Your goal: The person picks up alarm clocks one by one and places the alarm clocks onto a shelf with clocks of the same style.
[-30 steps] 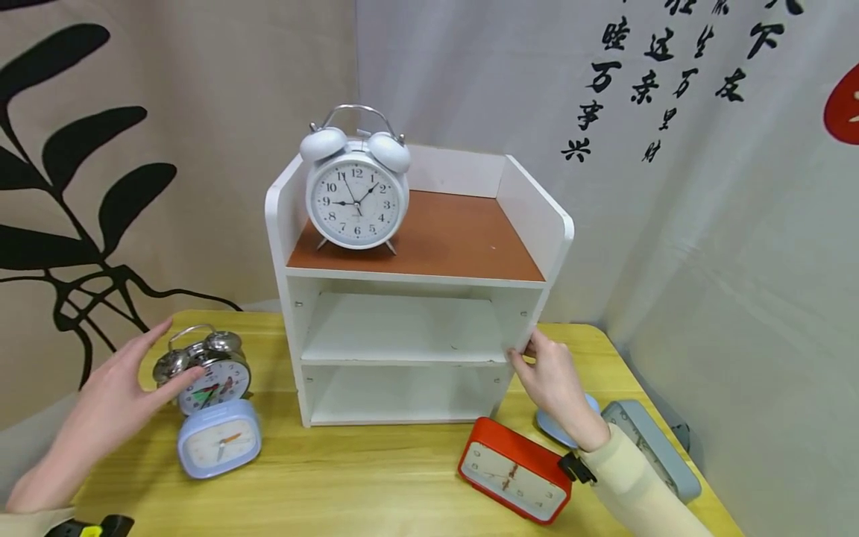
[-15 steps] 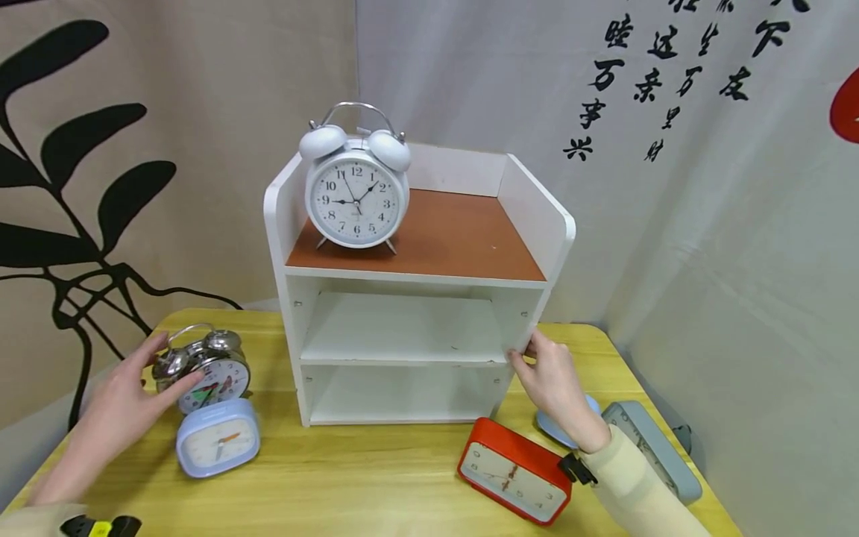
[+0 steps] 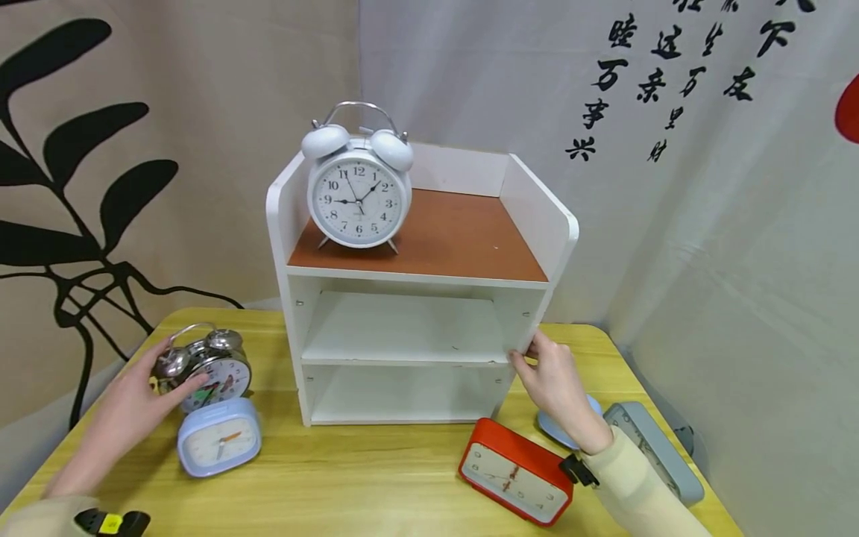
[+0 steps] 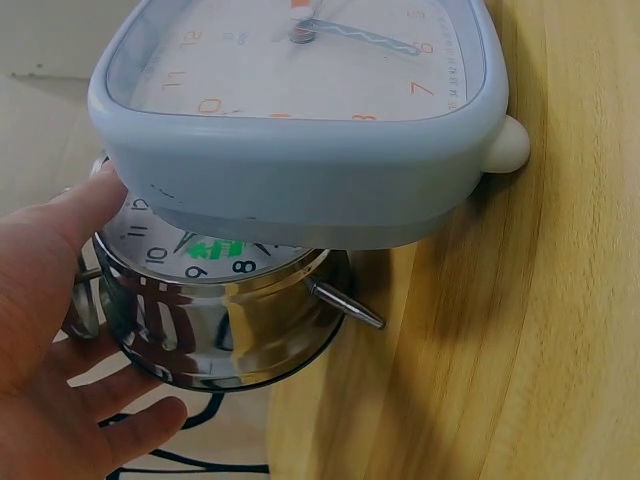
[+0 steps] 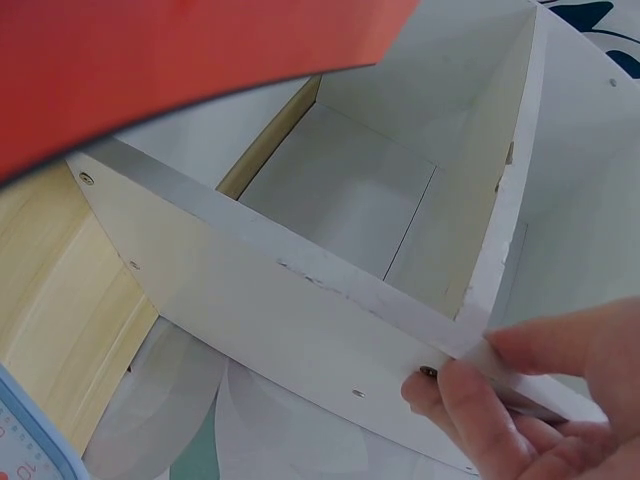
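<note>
- Head view: the silver clock (image 3: pixel 227 368) was seen upright on the left of the table (image 3: pixel 349 485), the lower edge of its face overlapped by the light blue clock (image 3: pixel 219 440) in front.
- It was placed just to the right of the left hand (image 3: pixel 137 403), with the thumb laid across the front of the dial and the other fingers set beside and behind the nearer bell; the pair of bells was ranged aslant, one close to the palm, one away from it.
- The right hand (image 3: pixel 557 384) was set well apart from it, beyond the white shelf (image 3: pixel 403 327), whose right side was held; the white clock (image 3: pixel 360 200) was stood on top, and the red clock (image 3: pixel 515 473) was placed near the right wrist.
- Left wrist view: the thumb was shown at the rim of the silver clock, the other fingers spread and loosely bent about its metal body. Whether it was gripped or merely straddled could not be told, the contact being partly hidden.
- Right wrist view: the front edge of the shelf's side panel was pinched between thumb and curled fingers.
</note>
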`<state>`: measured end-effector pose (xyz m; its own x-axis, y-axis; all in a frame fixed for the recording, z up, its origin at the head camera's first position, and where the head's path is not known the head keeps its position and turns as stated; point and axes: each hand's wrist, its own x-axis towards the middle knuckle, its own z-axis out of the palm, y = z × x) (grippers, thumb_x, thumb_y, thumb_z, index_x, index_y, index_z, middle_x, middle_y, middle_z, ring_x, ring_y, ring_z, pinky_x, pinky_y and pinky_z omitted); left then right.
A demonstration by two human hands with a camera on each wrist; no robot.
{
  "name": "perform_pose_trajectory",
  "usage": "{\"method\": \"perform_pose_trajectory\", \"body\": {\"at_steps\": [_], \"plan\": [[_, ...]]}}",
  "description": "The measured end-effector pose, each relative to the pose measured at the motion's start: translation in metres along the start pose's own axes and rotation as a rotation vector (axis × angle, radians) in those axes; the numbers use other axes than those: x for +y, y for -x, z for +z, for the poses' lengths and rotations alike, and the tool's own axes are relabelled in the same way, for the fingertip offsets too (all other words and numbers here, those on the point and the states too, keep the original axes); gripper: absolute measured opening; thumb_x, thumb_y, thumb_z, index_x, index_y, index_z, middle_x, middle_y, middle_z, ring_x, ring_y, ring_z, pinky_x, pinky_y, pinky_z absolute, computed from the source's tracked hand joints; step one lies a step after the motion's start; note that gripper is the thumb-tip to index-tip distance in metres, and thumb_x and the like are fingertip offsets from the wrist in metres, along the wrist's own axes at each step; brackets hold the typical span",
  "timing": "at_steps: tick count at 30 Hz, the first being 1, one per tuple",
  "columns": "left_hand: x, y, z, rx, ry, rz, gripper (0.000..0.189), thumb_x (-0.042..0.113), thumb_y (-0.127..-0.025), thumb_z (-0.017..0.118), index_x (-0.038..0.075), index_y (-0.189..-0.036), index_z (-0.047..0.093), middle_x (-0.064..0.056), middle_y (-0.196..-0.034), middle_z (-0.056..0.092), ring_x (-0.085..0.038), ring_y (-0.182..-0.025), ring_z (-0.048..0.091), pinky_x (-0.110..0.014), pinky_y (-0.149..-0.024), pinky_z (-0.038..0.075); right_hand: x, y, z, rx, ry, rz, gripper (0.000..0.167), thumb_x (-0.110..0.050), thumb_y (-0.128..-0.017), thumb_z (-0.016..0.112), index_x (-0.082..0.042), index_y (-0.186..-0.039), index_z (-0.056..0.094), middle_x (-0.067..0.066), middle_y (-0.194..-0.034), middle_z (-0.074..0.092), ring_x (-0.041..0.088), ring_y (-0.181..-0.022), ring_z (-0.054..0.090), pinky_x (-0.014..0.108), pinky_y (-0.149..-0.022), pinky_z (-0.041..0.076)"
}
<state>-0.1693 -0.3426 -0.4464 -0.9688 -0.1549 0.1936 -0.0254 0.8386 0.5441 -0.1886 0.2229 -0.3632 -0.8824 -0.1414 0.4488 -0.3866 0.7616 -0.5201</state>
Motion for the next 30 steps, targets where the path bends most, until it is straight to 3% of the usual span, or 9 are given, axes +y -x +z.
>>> {"method": "perform_pose_trajectory", "body": {"at_steps": [18, 30], "plan": [[-0.006, -0.003, 0.005, -0.022, 0.061, -0.049, 0.102, 0.052, -0.099, 0.069, -0.004, -0.165, 0.016, -0.052, -0.154, 0.029, -0.072, -0.13, 0.038, -0.082, -0.1, 0.039, 0.0, 0.0, 0.0, -0.006, -0.007, 0.001, 0.033, 0.002, -0.096, 0.07, 0.007, -0.128, 0.064, 0.028, -0.12, 0.076, 0.043, -0.103, 0.078, 0.054, -0.083, 0.066], [-0.011, -0.006, 0.003, -0.086, 0.063, -0.082, 0.109, 0.056, -0.096, 0.071, -0.02, -0.156, 0.02, -0.054, -0.143, 0.039, -0.068, -0.124, 0.045, -0.079, -0.098, 0.045, -0.001, 0.001, 0.0, -0.009, -0.007, 0.002, 0.032, 0.001, -0.096, 0.07, 0.007, -0.128, 0.064, 0.028, -0.12, 0.076, 0.043, -0.103, 0.078, 0.053, -0.081, 0.067]]}}
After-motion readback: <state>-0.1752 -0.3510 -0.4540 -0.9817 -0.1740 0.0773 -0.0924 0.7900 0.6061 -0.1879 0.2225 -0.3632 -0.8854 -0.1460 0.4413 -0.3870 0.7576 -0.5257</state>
